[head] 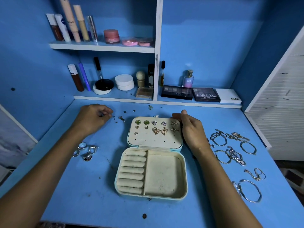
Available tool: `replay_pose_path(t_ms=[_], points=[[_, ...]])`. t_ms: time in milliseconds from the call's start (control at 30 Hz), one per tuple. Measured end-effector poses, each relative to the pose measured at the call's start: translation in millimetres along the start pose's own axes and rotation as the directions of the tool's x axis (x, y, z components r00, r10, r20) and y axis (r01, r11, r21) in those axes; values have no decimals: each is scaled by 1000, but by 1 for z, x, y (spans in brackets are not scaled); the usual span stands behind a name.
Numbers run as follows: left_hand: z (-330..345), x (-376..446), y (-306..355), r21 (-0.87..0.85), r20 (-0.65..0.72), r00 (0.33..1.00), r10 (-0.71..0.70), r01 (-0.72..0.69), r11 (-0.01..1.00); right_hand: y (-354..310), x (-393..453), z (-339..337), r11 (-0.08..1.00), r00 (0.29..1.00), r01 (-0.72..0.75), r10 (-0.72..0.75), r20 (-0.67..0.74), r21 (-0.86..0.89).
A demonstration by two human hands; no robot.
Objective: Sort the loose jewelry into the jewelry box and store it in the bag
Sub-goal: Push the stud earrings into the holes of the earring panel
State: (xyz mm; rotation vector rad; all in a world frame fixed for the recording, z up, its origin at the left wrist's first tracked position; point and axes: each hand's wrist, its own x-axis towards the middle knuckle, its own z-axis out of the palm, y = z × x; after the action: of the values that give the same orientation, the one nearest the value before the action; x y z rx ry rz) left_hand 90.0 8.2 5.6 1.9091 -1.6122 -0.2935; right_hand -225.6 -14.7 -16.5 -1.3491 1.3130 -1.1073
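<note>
Rings (86, 151): small heap at left-centre of the frame on the blue desk (79, 186), well apart from your hands. Leave them for now.
Left hand (92, 118): upper-left of centre, fingers pinched narrow on what looks like a small stud or earring back. Too small to tell which.
Loose studs (121, 118): scattered just right of that hand, near the lid's left edge. Take one piece per pinch, don't rake the pile.
Jewelry box (152, 196): open, centre frame. The lid panel (154, 142) lies back with earring pairs in the top rows. Lower holes empty, and one small earring at lower left has no partner beside it. The ring rolls and the tray are empty.
Step in hand: likely seating the next stud. Line the post up square with a free hole and push straight, not at an angle.
Right hand (191, 130): loosely curled around the lid's right edge, holding nothing else. Keep it braced there so the panel doesn't flex.
Bracelets (236, 155): spread at right of the frame, tangled in places.
Bag: not in view.
</note>
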Motion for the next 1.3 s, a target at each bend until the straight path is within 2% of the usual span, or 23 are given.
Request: replay_pose_path(t_ms=[233,733,1033,1300], points=[[10,5,7,0,39,998,39,-39,999,-2,-1,0,1000,1000,-7,7,0,-3],[19,16,6,110,44,997,64,-69,991,-3,-2,0,1000,1000,-7,7,15,-4],[15,12,8,40,-7,999,33,-33,999,-3,-2,0,1000,1000,9,-9,24,-14],[17,3,16,-125,-71,997,38,-46,991,-2,-1,0,1000,1000,8,-8,20,-10]])
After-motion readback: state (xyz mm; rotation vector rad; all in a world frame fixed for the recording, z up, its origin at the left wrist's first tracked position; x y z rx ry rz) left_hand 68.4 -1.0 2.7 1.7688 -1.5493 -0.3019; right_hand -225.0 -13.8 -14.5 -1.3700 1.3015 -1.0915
